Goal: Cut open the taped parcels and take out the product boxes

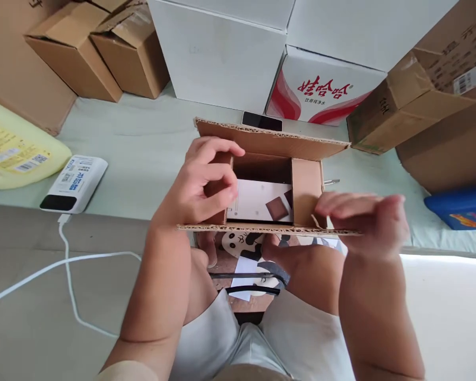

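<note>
An open cardboard box point(307, 185) stands at the table's front edge, with its long far and near flaps spread outward. Inside lies a white package printed with brown squares point(257, 200). My left hand point(206, 182) is curled over the box's left end, thumb and fingers bent around the short flap there, which it partly hides. At the right end, my right hand point(365, 217) lies against the right corner and near flap, its fingers extended and the thumb apart. That hand is slightly blurred.
Behind the box are a dark phone-like device point(262, 121), white cartons point(226, 53) and a red-and-white carton point(321, 90). Brown boxes point(130, 47) stand back left. A white device point(77, 182) with a cable and a yellow jug point(19, 143) sit left, a blue packet point(460, 206) right.
</note>
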A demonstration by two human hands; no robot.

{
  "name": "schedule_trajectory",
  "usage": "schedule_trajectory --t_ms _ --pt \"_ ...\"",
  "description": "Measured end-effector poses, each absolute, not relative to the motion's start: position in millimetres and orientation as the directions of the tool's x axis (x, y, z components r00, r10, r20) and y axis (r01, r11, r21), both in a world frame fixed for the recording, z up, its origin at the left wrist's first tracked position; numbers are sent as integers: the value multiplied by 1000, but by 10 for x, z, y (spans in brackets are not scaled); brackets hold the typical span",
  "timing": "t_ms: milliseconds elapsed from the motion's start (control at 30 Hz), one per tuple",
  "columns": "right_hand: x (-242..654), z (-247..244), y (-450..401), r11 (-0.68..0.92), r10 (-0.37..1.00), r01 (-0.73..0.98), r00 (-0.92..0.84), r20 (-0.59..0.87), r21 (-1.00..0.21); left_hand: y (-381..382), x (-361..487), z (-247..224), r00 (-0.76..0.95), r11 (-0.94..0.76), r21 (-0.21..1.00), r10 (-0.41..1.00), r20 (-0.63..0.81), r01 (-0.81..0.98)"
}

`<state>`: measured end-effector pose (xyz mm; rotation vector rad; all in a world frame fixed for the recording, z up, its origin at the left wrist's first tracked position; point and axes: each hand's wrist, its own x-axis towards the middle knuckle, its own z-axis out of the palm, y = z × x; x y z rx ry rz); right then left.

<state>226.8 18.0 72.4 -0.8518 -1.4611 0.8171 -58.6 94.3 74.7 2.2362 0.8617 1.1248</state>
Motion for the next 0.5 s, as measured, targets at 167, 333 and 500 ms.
schedule_trajectory --t_ms 167,333,500 --pt "2166 550 324 552 784 187 214 583 -812 993 -648 670 408 -666 729 716 567 155" --pt "2415 506 474 621 777 338 -380 501 -707 1099 -597 608 260 -594 798 758 598 -103" --pt "2416 529 468 661 745 394 -450 493 -639 1202 -563 630 151 -529 821 813 563 -213"
